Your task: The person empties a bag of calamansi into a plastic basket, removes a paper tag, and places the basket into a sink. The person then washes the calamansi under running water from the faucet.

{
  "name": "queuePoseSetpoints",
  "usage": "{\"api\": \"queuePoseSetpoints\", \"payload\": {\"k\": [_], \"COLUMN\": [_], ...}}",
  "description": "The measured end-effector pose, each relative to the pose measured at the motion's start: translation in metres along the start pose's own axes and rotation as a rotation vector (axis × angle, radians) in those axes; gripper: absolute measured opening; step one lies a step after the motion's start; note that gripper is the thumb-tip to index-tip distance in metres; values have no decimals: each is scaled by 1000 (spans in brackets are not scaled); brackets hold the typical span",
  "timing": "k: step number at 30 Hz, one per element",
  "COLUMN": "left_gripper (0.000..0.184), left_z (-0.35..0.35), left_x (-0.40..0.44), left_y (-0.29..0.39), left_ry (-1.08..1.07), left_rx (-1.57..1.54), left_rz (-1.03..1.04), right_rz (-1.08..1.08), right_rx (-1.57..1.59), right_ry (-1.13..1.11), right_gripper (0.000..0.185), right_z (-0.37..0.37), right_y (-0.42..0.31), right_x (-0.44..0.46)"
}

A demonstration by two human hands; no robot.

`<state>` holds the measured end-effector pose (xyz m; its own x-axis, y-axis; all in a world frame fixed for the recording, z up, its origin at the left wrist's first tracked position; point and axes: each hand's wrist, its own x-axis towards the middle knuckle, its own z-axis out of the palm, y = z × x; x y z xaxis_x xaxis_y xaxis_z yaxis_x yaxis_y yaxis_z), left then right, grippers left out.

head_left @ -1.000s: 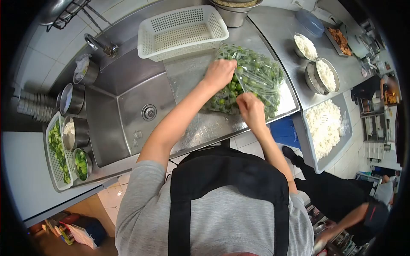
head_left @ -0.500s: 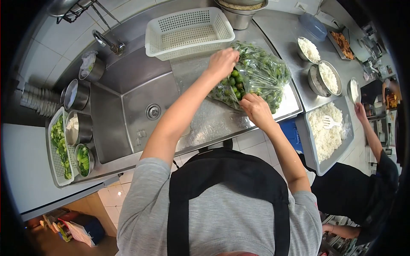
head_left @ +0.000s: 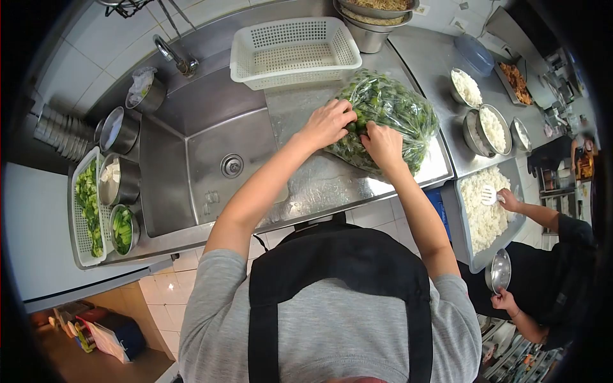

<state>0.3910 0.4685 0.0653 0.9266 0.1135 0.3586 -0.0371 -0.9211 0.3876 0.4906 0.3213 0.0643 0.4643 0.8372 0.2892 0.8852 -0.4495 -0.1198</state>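
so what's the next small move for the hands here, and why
Probably ease the left hand and the right hand slightly apart, to spread the bulging clear plastic bag: both hands are close together at its left side, and only a little of the green produce shows between them, so a wider gap would likely give better access.

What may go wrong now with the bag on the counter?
The bag might tear, as the left grip and the right grip are both on its clear plastic. It also lies near the front edge of the counter, so a strong pull could perhaps drag it off, onto the floor.
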Motion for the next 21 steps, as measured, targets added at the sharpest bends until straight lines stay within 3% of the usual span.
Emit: {"api": "queuePoseSetpoints", "payload": {"k": [1,3,5,7,9,12,16,19,21], "left_gripper": [29,31,29,27,26,23,20,20,21], "left_z": [-1,-3,-1,4,10,28,27,29,19], "left_x": [-1,-2,-3,-1,1,2,-8,-17,-31], "left_y": [0,-1,2,3,3,-9,-4,-4,1], "left_ry": [24,52,204,228,249,329,263,414,310], "left_rx": [-3,-2,-257,-390,-522,-649,-714,-954,-1364], "left_rz": [31,70,-20,-70,-125,-213,-303,-294,-567], "right_rz": [-3,36,121,155,269,363,428,409,488], "right_rx": [-3,352,500,1100,1323,1444,1608,1628,1765], "right_ry": [3,13,-58,82,91,174,249,247,203], "right_gripper": [19,21,21,20,19,19,15,12,16], "right_z": [-3,-13,-16,-8,-17,-15,-14,-16,-22], "right_y": [2,7,17,25,32,51,59,57,54], "right_x": [-1,-5,-10,-14,-16,-20,-31,-45,-53]}}
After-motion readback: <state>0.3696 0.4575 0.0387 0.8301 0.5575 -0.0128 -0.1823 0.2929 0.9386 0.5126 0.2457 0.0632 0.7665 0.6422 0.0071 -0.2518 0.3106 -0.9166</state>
